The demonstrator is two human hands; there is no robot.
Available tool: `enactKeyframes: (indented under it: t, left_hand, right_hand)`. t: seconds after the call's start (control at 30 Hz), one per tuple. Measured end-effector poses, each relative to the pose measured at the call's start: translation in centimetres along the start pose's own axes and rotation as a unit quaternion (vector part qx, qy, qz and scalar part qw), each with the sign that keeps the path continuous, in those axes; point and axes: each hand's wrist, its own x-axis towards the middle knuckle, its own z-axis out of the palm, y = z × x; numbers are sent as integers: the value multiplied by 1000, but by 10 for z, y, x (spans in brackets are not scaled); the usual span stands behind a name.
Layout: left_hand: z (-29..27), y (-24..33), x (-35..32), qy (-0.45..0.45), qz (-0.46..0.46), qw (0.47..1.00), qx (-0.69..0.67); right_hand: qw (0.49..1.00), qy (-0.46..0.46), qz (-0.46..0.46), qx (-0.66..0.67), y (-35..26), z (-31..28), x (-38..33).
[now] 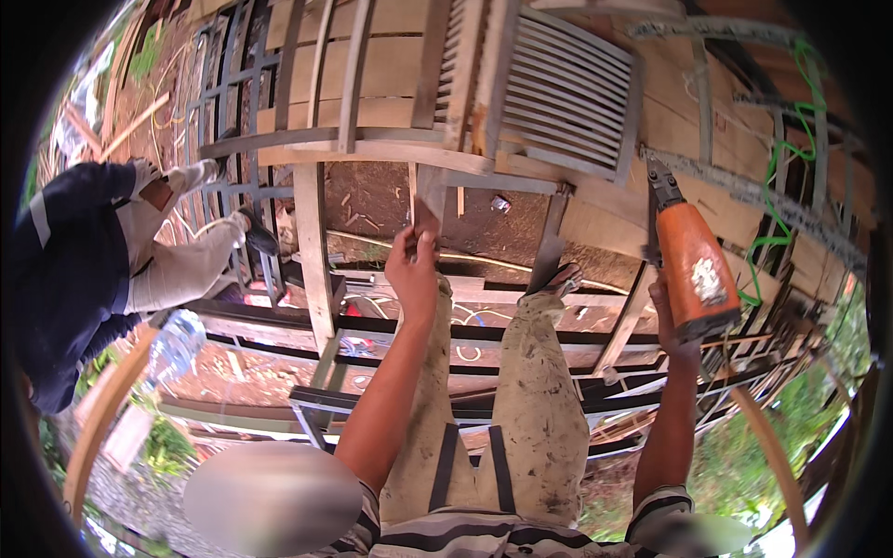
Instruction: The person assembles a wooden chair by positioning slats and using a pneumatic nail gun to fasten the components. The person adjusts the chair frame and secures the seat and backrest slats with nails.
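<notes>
My left hand (410,270) is closed, with its fingers pinching a small flat reddish-brown piece (426,219) that looks like wood. It is raised in front of the near edge of a timber workbench (391,152). On the right, my right hand (663,312) is wrapped round the handle of an orange nail gun (696,265), whose body partly hides the fingers. The dark metal nose of the nail gun points away from me, toward the bench. A grey slatted wooden panel (569,88) lies on the bench, left of and beyond the nail gun.
A co-worker in a dark top (79,260) and light trousers stands at the left. Near that person is a clear plastic bottle (177,344). A bright green hose (774,186) winds along the right side. Wooden posts (313,251) and beams cross over bare, littered ground.
</notes>
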Motion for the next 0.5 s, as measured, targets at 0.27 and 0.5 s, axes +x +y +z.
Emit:
enactKeyframes:
  t: [0.27, 0.5]
  left_hand:
    - [77, 69, 81, 52, 246, 952, 174]
    - [112, 88, 76, 34, 220, 928, 300]
  right_hand:
    - [978, -195, -13, 75, -20, -26, 72]
    - [981, -157, -5, 112, -8, -14, 111]
